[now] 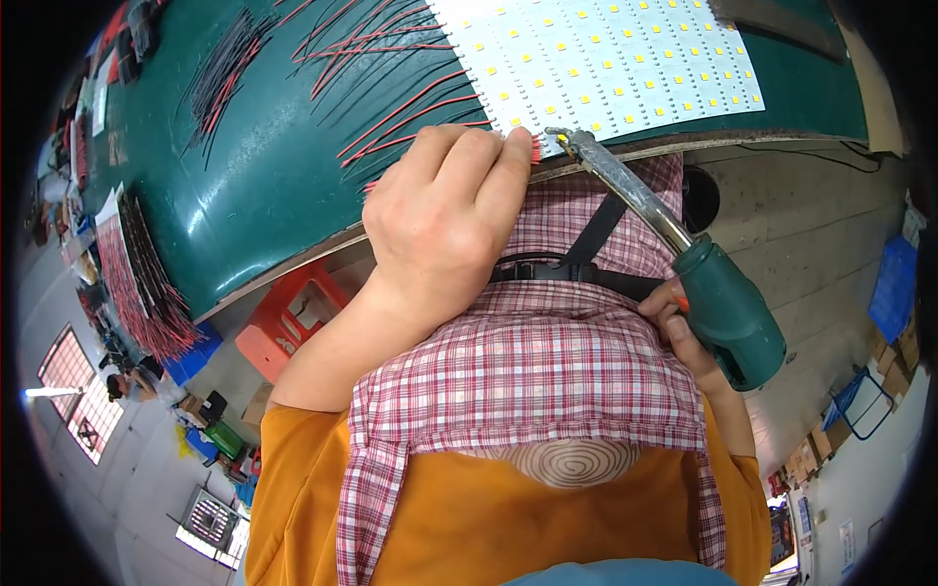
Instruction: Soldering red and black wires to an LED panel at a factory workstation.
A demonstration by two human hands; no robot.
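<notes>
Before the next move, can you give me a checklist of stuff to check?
1. Soldering iron gripped in the right hand: ok.
2. LED board lying on the green table: ok.
3. Left hand at the board's near edge: ok.
4. Left fingers well away from the iron's tip: not ok, they look close.
5. Tip cool or hot: cannot tell.

Left fingers (467,166) close together, right fingers (664,297) (lower) in a curl

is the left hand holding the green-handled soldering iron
No, the right hand holds the soldering iron, while the left hand is at the white LED board's edge.
</notes>
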